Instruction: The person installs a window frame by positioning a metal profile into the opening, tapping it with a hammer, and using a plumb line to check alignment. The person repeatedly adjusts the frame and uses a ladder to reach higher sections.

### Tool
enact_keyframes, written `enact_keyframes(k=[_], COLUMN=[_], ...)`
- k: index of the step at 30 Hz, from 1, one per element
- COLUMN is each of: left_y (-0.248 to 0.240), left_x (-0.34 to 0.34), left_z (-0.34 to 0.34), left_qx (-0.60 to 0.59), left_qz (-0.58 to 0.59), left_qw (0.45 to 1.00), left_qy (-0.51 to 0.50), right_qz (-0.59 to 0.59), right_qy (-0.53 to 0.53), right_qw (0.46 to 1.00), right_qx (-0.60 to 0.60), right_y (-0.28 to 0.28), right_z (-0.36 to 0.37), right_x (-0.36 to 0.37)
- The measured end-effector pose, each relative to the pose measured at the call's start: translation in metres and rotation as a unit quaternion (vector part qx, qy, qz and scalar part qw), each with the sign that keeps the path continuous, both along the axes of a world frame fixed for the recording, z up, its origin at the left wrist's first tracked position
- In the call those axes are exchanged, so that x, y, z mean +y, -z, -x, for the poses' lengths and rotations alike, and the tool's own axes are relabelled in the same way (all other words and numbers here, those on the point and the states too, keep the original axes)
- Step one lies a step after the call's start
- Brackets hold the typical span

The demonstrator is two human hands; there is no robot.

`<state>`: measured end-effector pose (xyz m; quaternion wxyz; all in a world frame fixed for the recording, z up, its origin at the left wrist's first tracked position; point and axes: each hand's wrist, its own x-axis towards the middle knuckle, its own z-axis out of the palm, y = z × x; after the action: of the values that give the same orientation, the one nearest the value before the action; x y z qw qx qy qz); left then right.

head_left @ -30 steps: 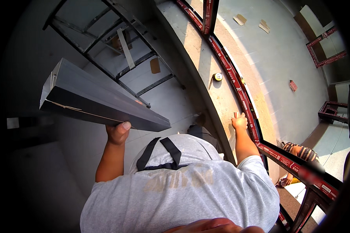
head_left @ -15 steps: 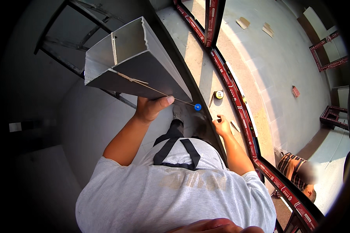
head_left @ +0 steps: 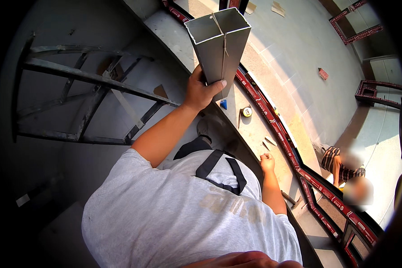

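Observation:
My left hand (head_left: pixel 204 91) grips a long grey rectangular metal tube (head_left: pixel 230 51) around its side, open end tilted up. A thin string (head_left: pixel 224 47) is tied across that opening and runs down the tube's face, under my thumb. Just below the tube's lower end shows a small blue cone-shaped weight (head_left: pixel 223 104), by the edge of the ledge. My right hand (head_left: pixel 267 161) is closed over the ledge (head_left: pixel 254 129); whatever its fingers may hold is hidden. Near it lie two small slim pointed pieces (head_left: pixel 269 142).
A tape measure (head_left: pixel 245 112) and a hammer (head_left: pixel 292 199) lie on the ledge. Along it runs a red-wrapped window frame (head_left: pixel 272 116). A dark ladder (head_left: pixel 98 82) stands at the left. Two people (head_left: pixel 341 165) are beyond the frame at the right.
My left hand has carried the tube rightward over the ledge and turned it more upright. The blue weight now sits under the tube. My right hand has drawn back nearer me and its fingers have closed.

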<state>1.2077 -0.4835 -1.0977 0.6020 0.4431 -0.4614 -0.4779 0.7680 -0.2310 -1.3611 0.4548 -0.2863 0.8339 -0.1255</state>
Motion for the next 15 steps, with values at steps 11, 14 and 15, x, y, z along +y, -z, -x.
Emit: enact_keyframes(k=[11,14,15], left_y=[0.117,0.105,0.089], left_x=[-0.093,-0.076,-0.068], left_z=[-0.052,-0.06,-0.061], left_qx=[0.176,0.192,0.197], left_qz=[-0.116,-0.108,-0.105], left_qw=[0.97,0.969,0.969], left_qy=[-0.125,-0.112,-0.102], right_qz=[-0.1,-0.09,-0.091], right_qy=[0.122,0.116,0.112], right_qw=[0.986,0.988,0.988], right_qx=[-0.056,-0.047,-0.054], right_y=[-0.066,-0.071,-0.069], right_z=[-0.07,-0.063,-0.06], right_x=[0.034,0.024,0.023])
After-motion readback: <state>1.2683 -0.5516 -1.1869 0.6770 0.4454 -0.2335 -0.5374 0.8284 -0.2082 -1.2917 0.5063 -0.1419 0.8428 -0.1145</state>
